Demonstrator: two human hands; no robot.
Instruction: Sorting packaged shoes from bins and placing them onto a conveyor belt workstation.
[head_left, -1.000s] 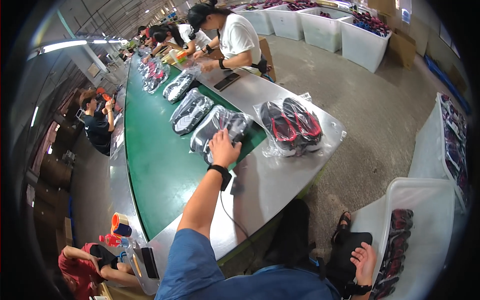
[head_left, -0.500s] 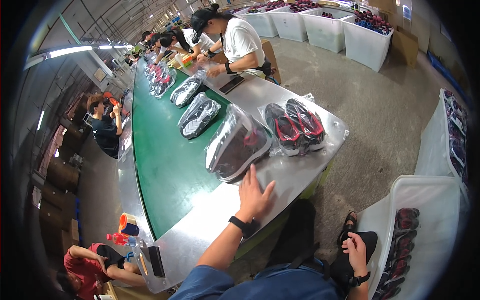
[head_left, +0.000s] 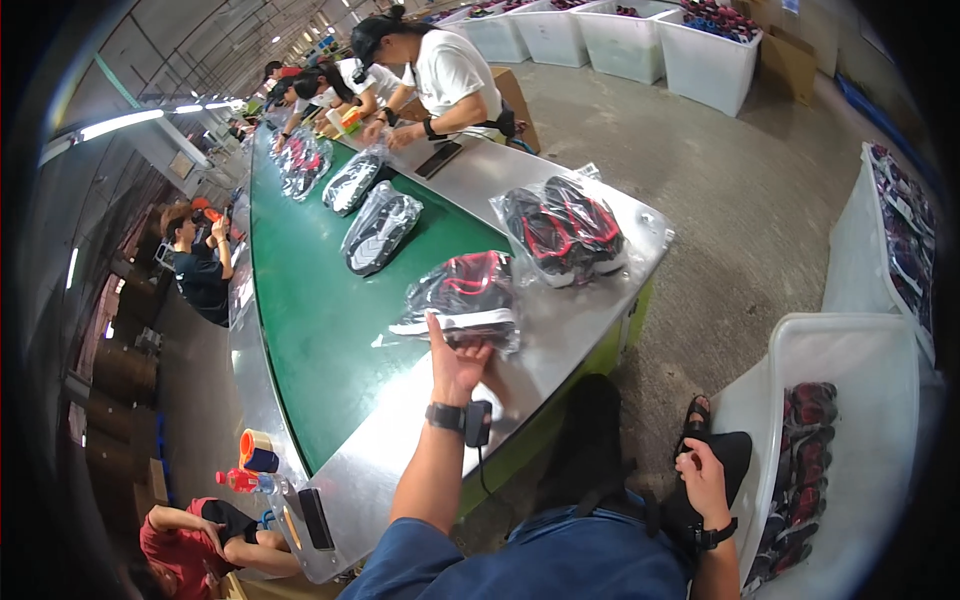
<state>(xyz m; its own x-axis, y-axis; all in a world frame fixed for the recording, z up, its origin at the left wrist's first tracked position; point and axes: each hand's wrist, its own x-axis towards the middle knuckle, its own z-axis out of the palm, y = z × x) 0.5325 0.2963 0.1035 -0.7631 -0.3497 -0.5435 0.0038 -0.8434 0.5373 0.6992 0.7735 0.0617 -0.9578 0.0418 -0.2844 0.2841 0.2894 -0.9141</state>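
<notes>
My left hand [head_left: 458, 362] is closed on the near edge of a clear plastic bag of black shoes [head_left: 465, 290] with red trim and white soles, thumb in front and fingers underneath. The bag lies side-on where the green belt [head_left: 330, 380] meets the metal table edge. Just right of it another bagged pair of black and red shoes [head_left: 565, 235] rests soles down on the metal. My right hand [head_left: 705, 482] hangs low over my knee, fingers loosely bent and nothing visible in them. Farther up the belt lie bagged shoes [head_left: 382, 230] with their grey and white soles showing.
A white bin [head_left: 775, 350] of shoes stands close at my right, another bin [head_left: 850, 250] beyond it. Across the metal side [head_left: 540, 360], a person in white [head_left: 450, 80] handles a bag. A phone [head_left: 315, 518], tape rolls [head_left: 258, 452] and a bottle [head_left: 243, 481] sit at the near left.
My left hand has taken hold of the near shoe bag, which has turned from soles facing left to lying side-on. The view has shifted slightly. My right hand stays low.
</notes>
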